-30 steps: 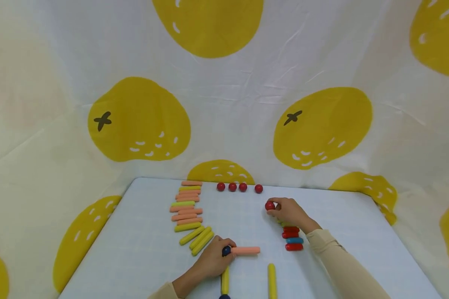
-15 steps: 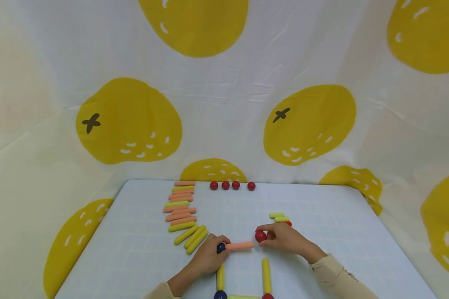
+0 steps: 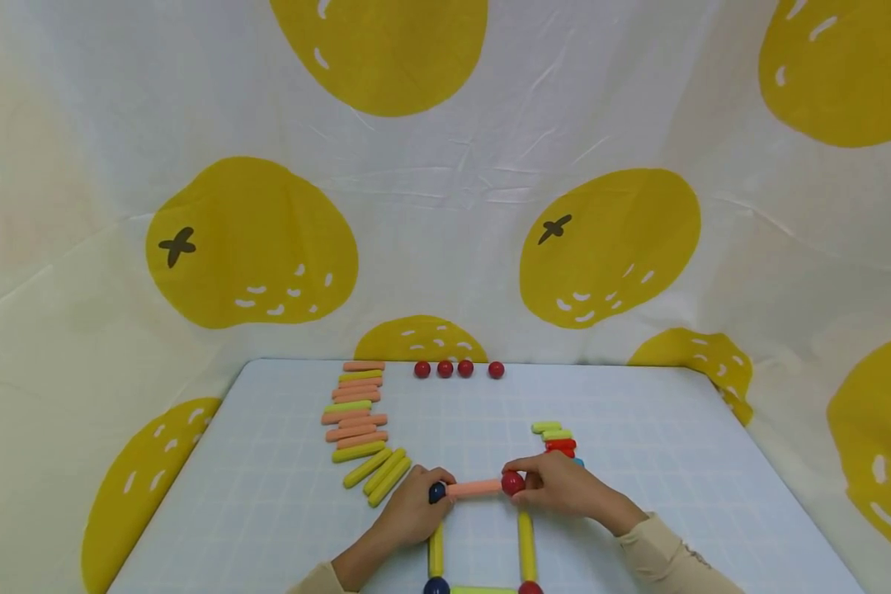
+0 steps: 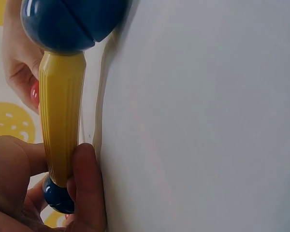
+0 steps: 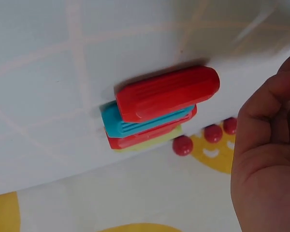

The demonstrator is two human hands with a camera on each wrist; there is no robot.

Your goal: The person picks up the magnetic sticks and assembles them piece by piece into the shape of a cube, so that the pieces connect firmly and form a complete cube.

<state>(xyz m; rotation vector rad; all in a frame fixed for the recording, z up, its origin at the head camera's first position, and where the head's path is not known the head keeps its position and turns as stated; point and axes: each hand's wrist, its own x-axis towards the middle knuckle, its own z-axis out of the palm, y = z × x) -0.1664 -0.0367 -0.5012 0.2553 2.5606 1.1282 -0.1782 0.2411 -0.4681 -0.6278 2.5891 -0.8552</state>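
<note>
In the head view my left hand grips a dark blue ball, from which a pink rod extends right. My right hand pinches a red ball at that rod's right end. A yellow rod runs from the held blue ball to a nearer blue ball. Another yellow rod lies between the held red ball and a nearer red ball. A lime rod spans the near side. The left wrist view shows my left fingers around the far end of the yellow rod.
Pink, yellow and lime rods line the left in a curved column. Several red balls sit along the table's back edge. Beyond my right hand lie short lime rods, red rods and a blue rod.
My right hand has carried the red ball from the back right toward me and left, to the pink rod's end. My left hand has kept hold of the blue ball. The view has shifted slightly.
</note>
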